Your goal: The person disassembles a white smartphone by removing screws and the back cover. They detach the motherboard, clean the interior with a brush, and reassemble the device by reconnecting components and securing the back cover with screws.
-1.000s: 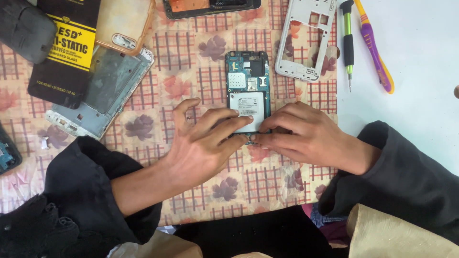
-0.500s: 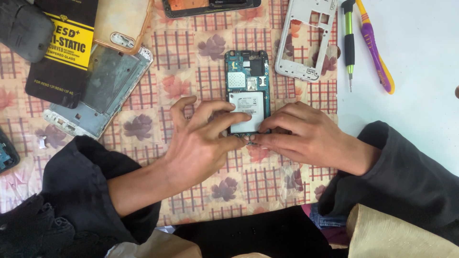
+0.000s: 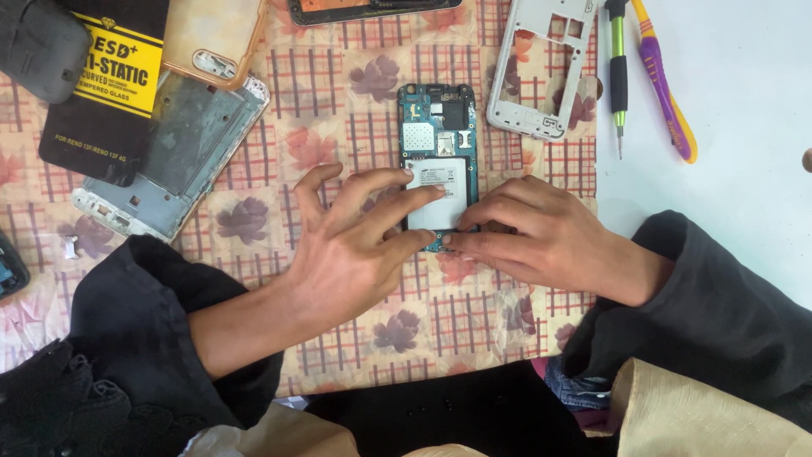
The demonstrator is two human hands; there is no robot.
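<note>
Two hands (image 3: pixel 355 254) (image 3: pixel 541 241) — floral checked cloth (image 3: pixel 355 110), white tabletop (image 3: pixel 744 101)

White table (image 3: pixel 744 110), floral checked cloth (image 3: pixel 338 110), two screwdrivers (image 3: pixel 619 76)

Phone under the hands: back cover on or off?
Off. The phone lies face down with its green circuit board and metal shields bare; left hand and right hand press its lower end. A loose grey frame lies beside it.

We see the opened phone (image 3: pixel 437 152) lying on the cloth (image 3: pixel 338 101), between a metal frame (image 3: pixel 169 156) to its left and a plastic frame (image 3: pixel 541 68) to its right; two screwdrivers (image 3: pixel 643 76) lie further right, off the cloth.
</note>
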